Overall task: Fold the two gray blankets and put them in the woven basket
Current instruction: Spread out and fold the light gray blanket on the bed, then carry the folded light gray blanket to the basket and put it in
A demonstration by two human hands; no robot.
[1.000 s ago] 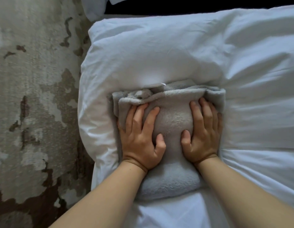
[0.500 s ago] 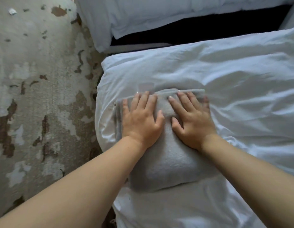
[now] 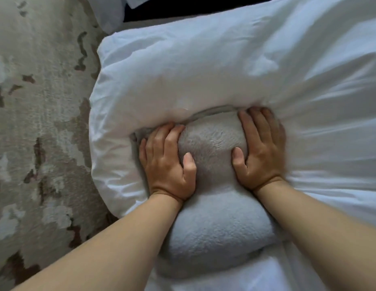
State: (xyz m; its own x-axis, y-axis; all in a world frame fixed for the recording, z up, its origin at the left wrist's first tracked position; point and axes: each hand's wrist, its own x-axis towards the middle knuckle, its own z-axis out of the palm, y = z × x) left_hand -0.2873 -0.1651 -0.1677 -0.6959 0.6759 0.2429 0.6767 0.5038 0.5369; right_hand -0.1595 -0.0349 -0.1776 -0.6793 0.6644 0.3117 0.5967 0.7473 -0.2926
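Note:
A folded gray blanket (image 3: 212, 223) lies as a thick bundle on the white duvet (image 3: 235, 66) near the bed's left edge. My left hand (image 3: 168, 162) presses flat on the bundle's left side, fingers straight, fingertips sunk between blanket and duvet. My right hand (image 3: 262, 150) presses flat on its right side, fingers straight and pointing away from me. The blanket bulges up between the two hands and sinks into the bedding. The second gray blanket and the woven basket are out of view.
A beige rug with brown patches (image 3: 35, 133) covers the floor to the left of the bed. At the top is a dark gap (image 3: 172, 9) and the corner of another white pillow or sheet (image 3: 111, 11). The duvet spreads to the right.
Both hands slid apart from the top middle of the blanket to its left and right sides and press deeper. The camera view moved closer.

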